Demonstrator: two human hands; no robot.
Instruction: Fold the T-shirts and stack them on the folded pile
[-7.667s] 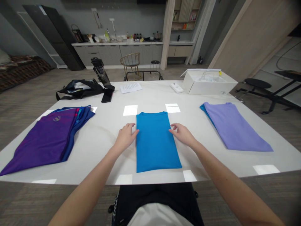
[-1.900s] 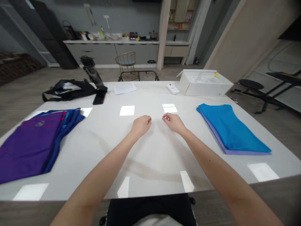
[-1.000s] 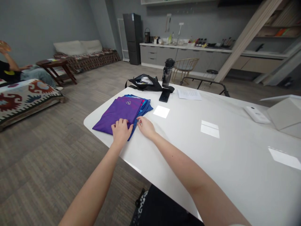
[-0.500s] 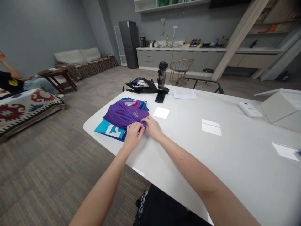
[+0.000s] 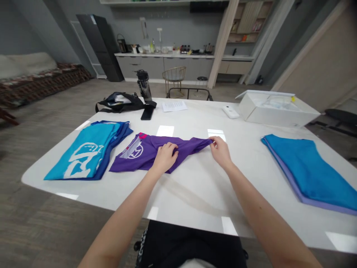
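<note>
**Covered Cloth, Cropped Edges, Unreadable Print**

The left hand [image 5: 165, 158] covers part of the purple shirt [image 5: 184, 146], and the corner between the right hand's [image 5: 221, 150] fingertips is hidden. Both forearms run out of the bottom edge. At left, the turquoise shirt [image 5: 95, 139] hides most of the dark blue garments [image 5: 105, 163]; their number cannot be told. At right, the blue shirt [image 5: 312, 163] covers most of the lavender shirt [image 5: 299, 194]; the frame's edge crops both. Print on the paper sheet [image 5: 174, 106], upper center, is too small to read. Contents of the white box [image 5: 267, 116], upper right, are indistinct.
</note>
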